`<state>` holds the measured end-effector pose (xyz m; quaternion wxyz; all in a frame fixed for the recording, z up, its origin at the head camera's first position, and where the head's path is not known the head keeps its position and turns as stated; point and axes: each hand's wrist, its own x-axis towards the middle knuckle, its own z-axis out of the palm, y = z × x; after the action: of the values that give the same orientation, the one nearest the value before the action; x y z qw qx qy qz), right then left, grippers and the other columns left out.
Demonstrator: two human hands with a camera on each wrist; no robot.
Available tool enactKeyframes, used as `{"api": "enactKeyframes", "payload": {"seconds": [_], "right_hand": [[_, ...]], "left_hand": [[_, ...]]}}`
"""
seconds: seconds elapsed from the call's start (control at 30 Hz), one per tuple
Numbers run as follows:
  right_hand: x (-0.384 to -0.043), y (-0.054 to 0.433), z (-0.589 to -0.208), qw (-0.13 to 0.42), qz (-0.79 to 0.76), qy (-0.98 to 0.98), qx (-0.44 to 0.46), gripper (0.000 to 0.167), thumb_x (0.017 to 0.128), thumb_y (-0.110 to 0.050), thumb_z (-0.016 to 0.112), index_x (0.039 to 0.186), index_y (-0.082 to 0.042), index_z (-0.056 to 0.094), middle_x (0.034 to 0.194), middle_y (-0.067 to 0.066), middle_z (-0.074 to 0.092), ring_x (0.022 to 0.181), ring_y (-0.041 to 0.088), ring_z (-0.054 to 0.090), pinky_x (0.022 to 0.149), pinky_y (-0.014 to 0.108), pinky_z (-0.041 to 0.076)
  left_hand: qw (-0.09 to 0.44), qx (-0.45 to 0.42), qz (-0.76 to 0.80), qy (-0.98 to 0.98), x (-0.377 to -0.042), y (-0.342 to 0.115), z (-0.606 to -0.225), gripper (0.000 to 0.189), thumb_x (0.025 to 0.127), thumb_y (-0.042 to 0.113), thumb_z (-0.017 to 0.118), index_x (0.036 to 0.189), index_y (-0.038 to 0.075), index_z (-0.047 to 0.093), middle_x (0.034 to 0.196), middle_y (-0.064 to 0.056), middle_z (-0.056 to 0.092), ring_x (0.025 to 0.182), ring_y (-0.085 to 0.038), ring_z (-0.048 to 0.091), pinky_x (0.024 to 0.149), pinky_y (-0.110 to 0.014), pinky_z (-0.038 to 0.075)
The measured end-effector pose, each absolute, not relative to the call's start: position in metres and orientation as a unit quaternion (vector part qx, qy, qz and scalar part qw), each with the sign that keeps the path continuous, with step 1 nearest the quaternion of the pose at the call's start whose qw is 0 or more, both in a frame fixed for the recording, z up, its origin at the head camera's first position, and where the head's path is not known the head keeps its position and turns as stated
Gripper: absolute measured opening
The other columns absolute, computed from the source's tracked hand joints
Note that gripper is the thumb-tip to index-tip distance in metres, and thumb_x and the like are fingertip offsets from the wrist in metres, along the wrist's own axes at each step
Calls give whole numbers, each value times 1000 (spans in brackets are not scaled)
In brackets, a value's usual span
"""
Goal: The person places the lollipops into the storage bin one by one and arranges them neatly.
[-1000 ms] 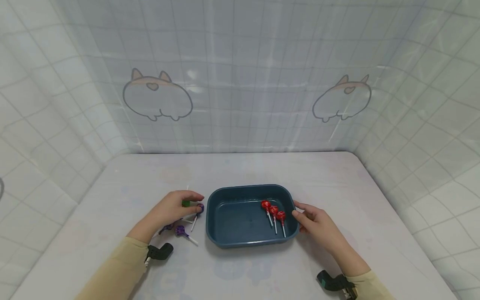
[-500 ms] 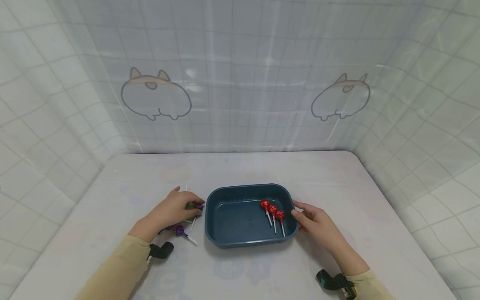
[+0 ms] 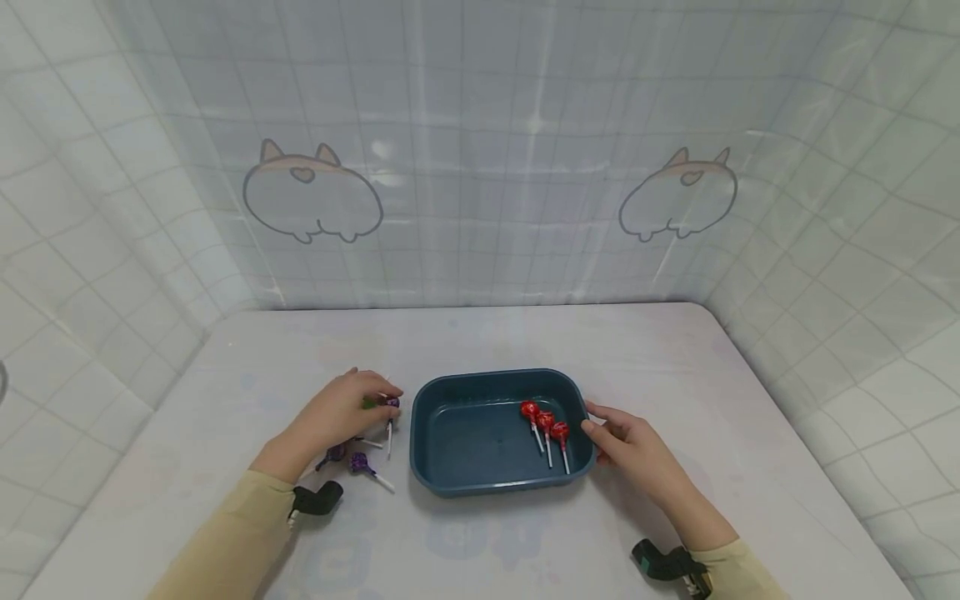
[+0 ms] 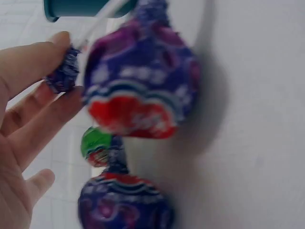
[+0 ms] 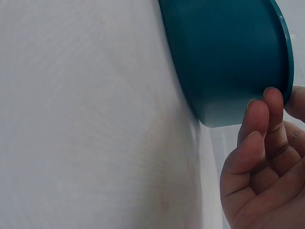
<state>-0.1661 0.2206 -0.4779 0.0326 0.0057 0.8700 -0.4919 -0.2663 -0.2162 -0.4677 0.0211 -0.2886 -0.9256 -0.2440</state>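
Between thumb and fingertips my left hand (image 3: 337, 414) pinches a purple-wrapped lollipop (image 4: 64, 74), its white stick pointing toward me in the head view. Just past those fingers, partly hidden by the hand, is a green lollipop (image 4: 95, 145). Two more purple lollipops lie by the left wrist: one (image 3: 362, 463) with its stick pointing right, the other (image 3: 335, 453) partly under the hand. A dark teal rectangular tray (image 3: 465, 450) stands to the right. My right hand (image 3: 633, 442) grips its right rim, thumb on top and fingertips against the outer wall.
Three red lollipops (image 3: 546, 421) lie side by side in the tray's right part. The white table (image 3: 480, 550) meets a tiled-pattern backdrop (image 3: 480, 208) at its far edge. Black wrist cameras (image 3: 318, 498) are strapped at both sleeves.
My left hand has closed its fingers on the purple lollipop and shifted it slightly left and away from me, its stick swinging more upright in view. The right hand and tray stay put.
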Motion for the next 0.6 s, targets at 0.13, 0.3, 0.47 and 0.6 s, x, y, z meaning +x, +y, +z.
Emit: {"api": "enactKeyframes", "payload": {"seconds": [0.13, 0.3, 0.47, 0.6], "right_hand": [[-167, 220, -478, 33, -491, 870, 6, 47, 97, -33, 66, 139, -14, 58, 77, 6, 63, 69, 24, 60, 63, 33, 53], [-167, 220, -476, 34, -491, 870, 8, 47, 97, -32, 66, 139, -13, 58, 78, 5, 63, 70, 23, 60, 64, 33, 54], [-167, 219, -475, 35, -493, 869, 13, 48, 97, -32, 66, 139, -13, 58, 78, 6, 63, 70, 24, 60, 64, 33, 54], [-168, 219, -475, 37, -492, 870, 17, 48, 96, -34, 67, 139, -14, 58, 78, 6, 63, 71, 24, 60, 64, 33, 54]], "left_hand": [[51, -257, -273, -926, -266, -219, -461, 31, 89, 34, 75, 116, 17, 73, 110, 8, 64, 94, -14, 68, 82, -41, 56], [106, -256, -301, -912, -269, -221, -453, 27, 90, 31, 75, 114, 18, 74, 108, 8, 63, 88, -16, 70, 73, -36, 57], [121, -247, -323, -905, -271, -220, -444, 30, 91, 33, 73, 118, 19, 72, 113, 6, 63, 92, -18, 70, 75, -40, 57], [111, -235, -347, -901, -271, -217, -435, 35, 92, 39, 71, 121, 19, 71, 119, 4, 61, 97, -21, 69, 82, -45, 56]]}}
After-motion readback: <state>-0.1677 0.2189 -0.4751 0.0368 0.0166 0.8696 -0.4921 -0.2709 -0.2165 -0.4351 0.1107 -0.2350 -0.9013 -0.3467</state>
